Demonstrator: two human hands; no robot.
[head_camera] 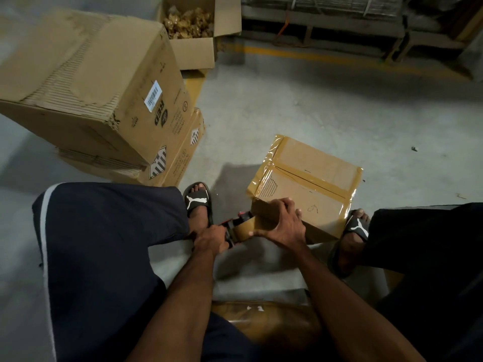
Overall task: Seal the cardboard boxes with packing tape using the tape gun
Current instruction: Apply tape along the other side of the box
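Nearest me, my left hand [210, 239] grips the handle of the red-and-black tape gun with its brown tape roll [241, 228], fingers curled round it. Just right of it, my right hand [281, 226] lies spread over the near edge of the small brown cardboard box with glossy taped seams [311, 184], thumb touching the roll. Beyond the left hand stand two stacked large cardboard cartons [99, 95]; farther still, an open carton of crumpled brown filling [190, 27].
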